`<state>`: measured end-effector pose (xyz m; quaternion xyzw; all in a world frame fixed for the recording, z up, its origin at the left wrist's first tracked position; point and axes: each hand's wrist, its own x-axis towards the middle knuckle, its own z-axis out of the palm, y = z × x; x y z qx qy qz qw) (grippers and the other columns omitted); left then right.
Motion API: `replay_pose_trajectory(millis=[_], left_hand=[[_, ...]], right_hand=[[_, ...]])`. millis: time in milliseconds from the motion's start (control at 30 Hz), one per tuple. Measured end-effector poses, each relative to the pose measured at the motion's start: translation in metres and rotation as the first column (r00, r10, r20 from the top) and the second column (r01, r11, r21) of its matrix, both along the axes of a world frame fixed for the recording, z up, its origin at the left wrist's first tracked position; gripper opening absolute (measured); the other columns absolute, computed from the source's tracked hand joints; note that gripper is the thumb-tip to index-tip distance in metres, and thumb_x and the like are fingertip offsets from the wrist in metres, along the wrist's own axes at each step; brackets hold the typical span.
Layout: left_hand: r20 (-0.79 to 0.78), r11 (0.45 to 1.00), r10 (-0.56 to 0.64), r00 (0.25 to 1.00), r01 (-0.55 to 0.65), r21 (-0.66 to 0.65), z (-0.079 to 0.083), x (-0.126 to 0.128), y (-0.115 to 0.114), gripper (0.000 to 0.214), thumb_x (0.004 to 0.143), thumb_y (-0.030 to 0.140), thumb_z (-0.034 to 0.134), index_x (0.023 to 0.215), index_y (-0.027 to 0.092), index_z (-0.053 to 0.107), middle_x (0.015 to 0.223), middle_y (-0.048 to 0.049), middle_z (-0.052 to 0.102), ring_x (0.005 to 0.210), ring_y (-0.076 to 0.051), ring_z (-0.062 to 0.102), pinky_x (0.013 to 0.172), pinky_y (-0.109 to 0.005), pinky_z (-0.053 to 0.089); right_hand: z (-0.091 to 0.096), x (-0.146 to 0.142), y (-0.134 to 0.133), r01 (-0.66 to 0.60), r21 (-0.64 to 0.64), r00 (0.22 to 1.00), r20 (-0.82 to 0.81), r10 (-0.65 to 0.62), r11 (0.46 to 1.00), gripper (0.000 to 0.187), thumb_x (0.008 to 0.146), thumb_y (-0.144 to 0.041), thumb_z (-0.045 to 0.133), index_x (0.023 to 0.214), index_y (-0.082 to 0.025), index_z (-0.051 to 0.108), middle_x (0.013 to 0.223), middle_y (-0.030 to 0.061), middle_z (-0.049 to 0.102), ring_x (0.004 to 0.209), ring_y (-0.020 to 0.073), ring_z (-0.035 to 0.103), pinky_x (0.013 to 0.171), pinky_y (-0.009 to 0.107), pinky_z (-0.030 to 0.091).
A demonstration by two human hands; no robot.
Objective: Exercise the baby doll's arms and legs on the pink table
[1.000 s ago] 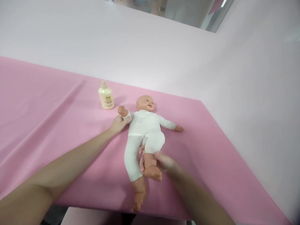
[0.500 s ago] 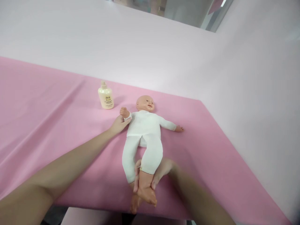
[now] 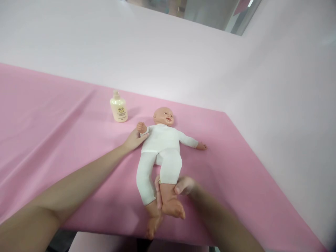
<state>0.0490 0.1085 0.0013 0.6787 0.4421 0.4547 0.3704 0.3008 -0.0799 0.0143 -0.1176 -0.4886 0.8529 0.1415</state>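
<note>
A baby doll [image 3: 160, 144] in a white bodysuit lies on its back on the pink cloth [image 3: 57, 136], head away from me. My left hand [image 3: 134, 139] rests against the doll's raised arm and shoulder, fingers partly curled around the sleeve. My right hand [image 3: 181, 186] is wrapped round the doll's bare lower leg [image 3: 169, 199], just below the white trouser cuff, holding it a little off the cloth. The doll's other leg lies flat, its foot near the table's front edge.
A cream lotion bottle [image 3: 118, 110] with a pump top stands upright behind and left of the doll. The pink cloth ends at the near table edge [image 3: 105, 231]. A pale pink wall [image 3: 183, 63] rises behind and to the right.
My right hand pulled the doll's bent leg down straight toward me, then lifted it slightly back. The left hand stayed at the doll's arm.
</note>
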Motion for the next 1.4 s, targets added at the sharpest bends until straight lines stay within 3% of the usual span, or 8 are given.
replay_pose_trajectory(millis=[133, 267, 433, 867, 1067, 1167, 1300, 1400], left_hand=[[-0.022, 0.997, -0.014, 1.000, 0.016, 0.073, 0.001, 0.001, -0.001, 0.068, 0.082, 0.092, 0.077, 0.095, 0.026, 0.074, 0.102, -0.0139, 0.081, 0.104, -0.041, 0.077, 0.108, -0.059, 0.064], [-0.033, 0.992, -0.045, 0.998, 0.048, 0.117, 0.003, 0.002, 0.000, 0.061, 0.083, 0.088, 0.078, 0.088, 0.028, 0.070, 0.093, -0.0110, 0.077, 0.097, -0.038, 0.074, 0.106, -0.058, 0.064], [-0.045, 0.985, -0.079, 0.996, 0.085, 0.148, 0.008, 0.002, 0.001, 0.055, 0.084, 0.082, 0.081, 0.083, 0.030, 0.065, 0.089, -0.0084, 0.073, 0.095, -0.036, 0.072, 0.106, -0.056, 0.064], [-0.036, 0.984, -0.096, 0.995, 0.101, 0.148, 0.009, 0.003, 0.000, 0.054, 0.084, 0.080, 0.082, 0.081, 0.030, 0.062, 0.092, -0.0094, 0.071, 0.100, -0.037, 0.071, 0.109, -0.060, 0.063], [-0.047, 0.984, -0.100, 0.994, 0.106, 0.145, 0.012, 0.003, -0.001, 0.057, 0.084, 0.083, 0.080, 0.081, 0.030, 0.062, 0.092, -0.0090, 0.070, 0.099, -0.036, 0.070, 0.108, -0.057, 0.062], [-0.092, 0.979, -0.104, 0.990, 0.118, 0.169, 0.012, 0.002, -0.001, 0.057, 0.088, 0.084, 0.074, 0.082, 0.029, 0.062, 0.094, -0.0091, 0.072, 0.098, -0.034, 0.070, 0.106, -0.055, 0.063], [-0.164, 0.979, -0.096, 0.982, 0.123, 0.163, 0.009, 0.001, 0.000, 0.057, 0.092, 0.084, 0.065, 0.086, 0.028, 0.061, 0.099, -0.0108, 0.075, 0.100, -0.034, 0.072, 0.106, -0.056, 0.064], [-0.172, 0.986, -0.071, 0.983, 0.095, 0.136, 0.005, 0.000, 0.001, 0.060, 0.092, 0.086, 0.062, 0.094, 0.026, 0.065, 0.104, -0.0134, 0.078, 0.105, -0.037, 0.075, 0.107, -0.058, 0.064]], right_hand=[[-0.010, -0.003, -0.005, 0.169, -0.031, 0.978, -0.117, -0.171, 0.985, 0.079, 0.068, -0.089, 0.087, 0.106, -0.024, 0.062, 0.072, 0.0057, 0.078, 0.059, 0.0231, 0.071, 0.064, 0.035, 0.053], [0.001, -0.002, -0.010, 0.387, -0.082, 0.911, -0.122, -0.395, 0.918, 0.073, 0.075, -0.089, 0.082, 0.103, -0.025, 0.061, 0.069, 0.0014, 0.071, 0.059, 0.0183, 0.061, 0.066, 0.035, 0.047], [0.013, -0.001, -0.006, 0.451, -0.094, 0.876, -0.144, -0.460, 0.888, 0.072, 0.082, -0.095, 0.074, 0.099, -0.027, 0.060, 0.059, -0.0048, 0.058, 0.052, 0.0155, 0.041, 0.066, 0.037, 0.044], [0.013, -0.001, -0.005, 0.558, -0.090, 0.822, -0.078, -0.565, 0.825, 0.066, 0.096, -0.089, 0.066, 0.104, -0.024, 0.067, 0.067, -0.0030, 0.056, 0.067, 0.0202, 0.049, 0.081, 0.041, 0.045], [0.009, -0.003, -0.004, 0.529, -0.058, 0.840, -0.107, -0.532, 0.847, 0.061, 0.096, -0.082, 0.071, 0.110, -0.023, 0.072, 0.069, -0.0021, 0.062, 0.065, 0.0191, 0.049, 0.076, 0.038, 0.048], [0.005, -0.006, -0.005, 0.486, -0.049, 0.867, -0.102, -0.488, 0.873, 0.062, 0.091, -0.081, 0.078, 0.108, -0.021, 0.075, 0.074, 0.0015, 0.072, 0.066, 0.0187, 0.060, 0.072, 0.034, 0.050], [-0.006, -0.003, -0.003, 0.260, -0.011, 0.964, -0.053, -0.260, 0.966, 0.073, 0.082, -0.083, 0.085, 0.114, -0.018, 0.075, 0.087, 0.0090, 0.083, 0.074, 0.0235, 0.075, 0.069, 0.033, 0.055], [-0.008, 0.004, -0.002, 0.033, -0.011, 0.995, 0.092, -0.032, 0.999, 0.075, 0.078, -0.072, 0.094, 0.124, -0.016, 0.075, 0.096, 0.0123, 0.087, 0.072, 0.0211, 0.074, 0.064, 0.029, 0.049]])
